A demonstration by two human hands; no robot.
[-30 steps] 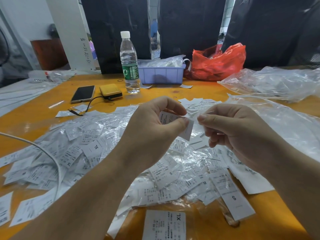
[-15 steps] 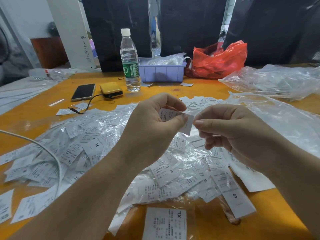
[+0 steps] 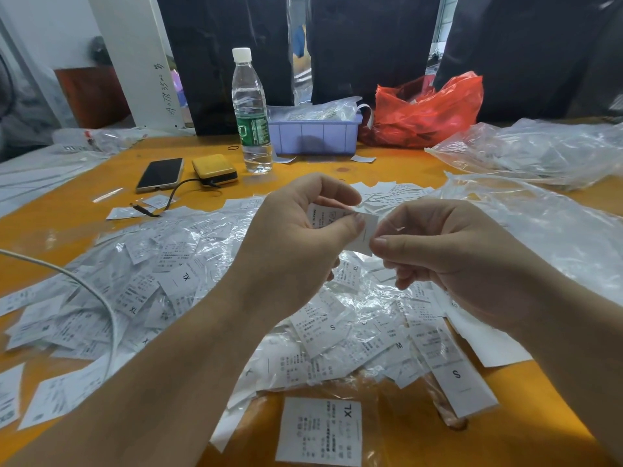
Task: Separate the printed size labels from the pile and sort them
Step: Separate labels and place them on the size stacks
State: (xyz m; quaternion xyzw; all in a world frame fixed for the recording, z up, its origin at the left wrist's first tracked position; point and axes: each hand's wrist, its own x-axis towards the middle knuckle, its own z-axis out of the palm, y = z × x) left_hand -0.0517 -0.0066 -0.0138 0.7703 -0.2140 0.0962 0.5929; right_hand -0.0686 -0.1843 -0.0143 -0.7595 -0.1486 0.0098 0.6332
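Note:
A wide pile of white printed size labels [image 3: 175,284] in clear plastic sleeves covers the orange table [image 3: 60,217]; letters XL, S and M show on some. My left hand [image 3: 296,244] holds a small stack of labels [image 3: 323,215] above the pile, thumb and fingers curled round it. My right hand [image 3: 448,261] pinches the right edge of the front label [image 3: 365,235] of that stack between thumb and forefinger. A separate XL label [image 3: 320,429] lies near the front edge, and an S label [image 3: 462,382] lies at the right.
At the back stand a water bottle [image 3: 251,112], a lilac tray [image 3: 313,133] with bagged labels, and a red plastic bag [image 3: 424,109]. A phone [image 3: 161,173] and yellow power bank [image 3: 214,170] lie back left. Clear plastic bags [image 3: 539,153] cover the right. A white cable [image 3: 84,288] crosses the left.
My right hand has moved left to the stack in my left hand, and its thumb and forefinger now pinch the front label's edge. My left hand stays put.

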